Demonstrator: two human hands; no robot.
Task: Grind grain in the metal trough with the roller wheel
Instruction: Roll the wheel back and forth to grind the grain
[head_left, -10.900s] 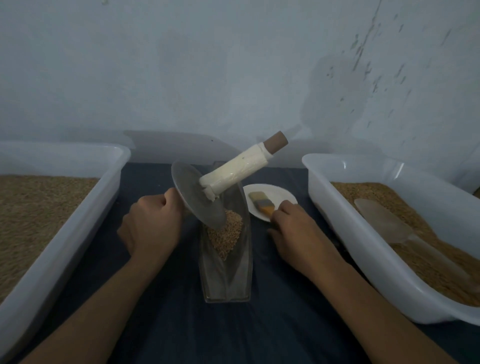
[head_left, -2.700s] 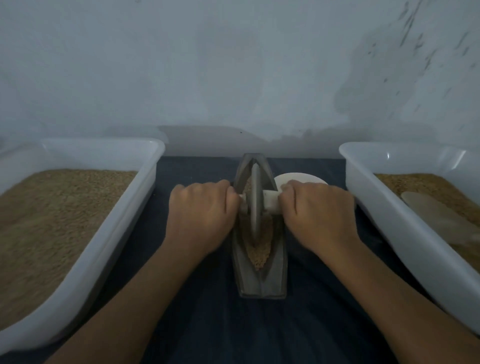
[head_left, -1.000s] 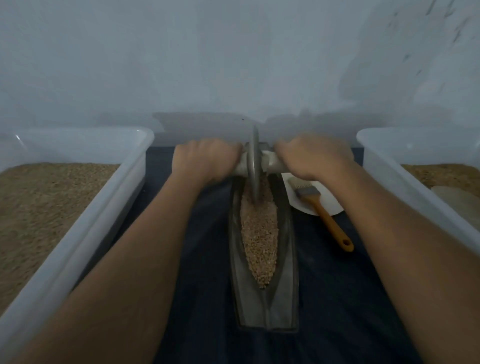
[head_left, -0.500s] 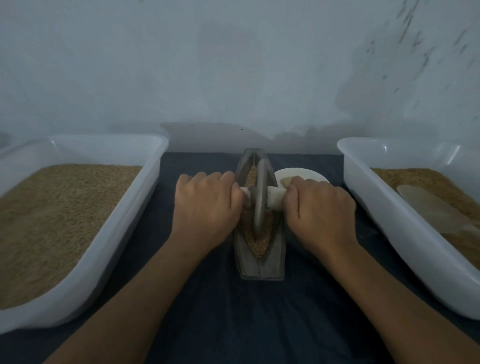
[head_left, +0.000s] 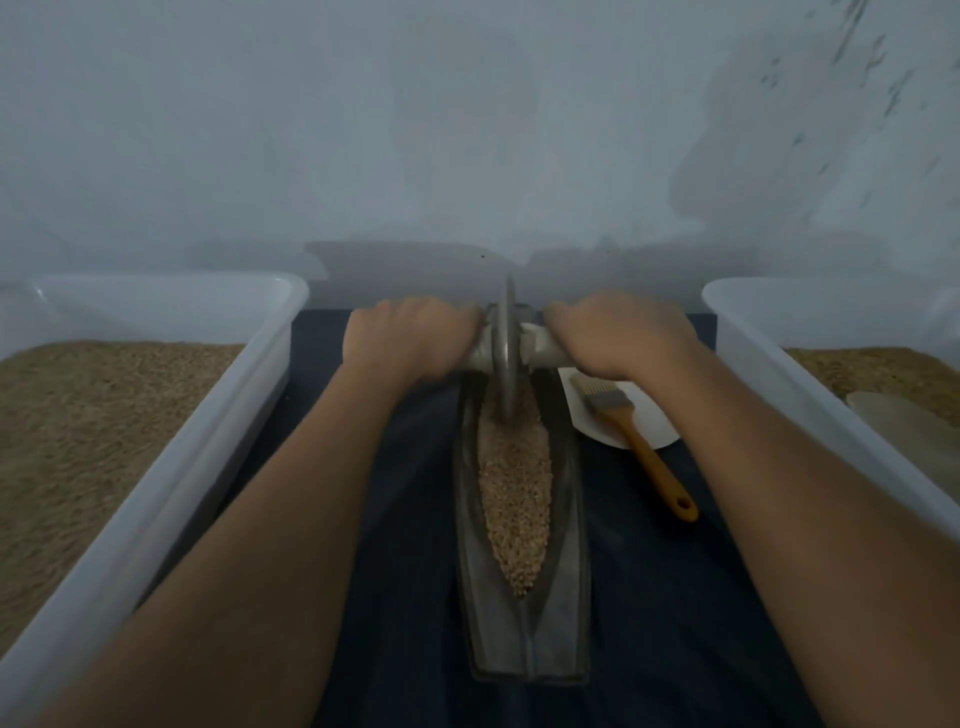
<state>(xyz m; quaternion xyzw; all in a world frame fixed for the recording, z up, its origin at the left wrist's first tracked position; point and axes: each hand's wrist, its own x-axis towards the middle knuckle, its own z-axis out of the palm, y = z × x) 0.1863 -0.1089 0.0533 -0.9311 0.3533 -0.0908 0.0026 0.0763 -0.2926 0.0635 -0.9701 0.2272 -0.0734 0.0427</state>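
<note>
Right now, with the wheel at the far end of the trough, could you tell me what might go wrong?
The roller wheel sits near the far tip of the metal trough, so pushing further could run it off. The grain is heaped and may spill. The brush lies close under the right hand.

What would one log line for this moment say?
stage: grinding | left hand: grips axle | right hand: grips axle | roller wheel: upright, trough's far end | grain: in metal trough

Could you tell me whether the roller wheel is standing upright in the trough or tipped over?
Upright: the roller wheel stands on edge in the grain, seen edge-on, its handle level between both hands.
</note>
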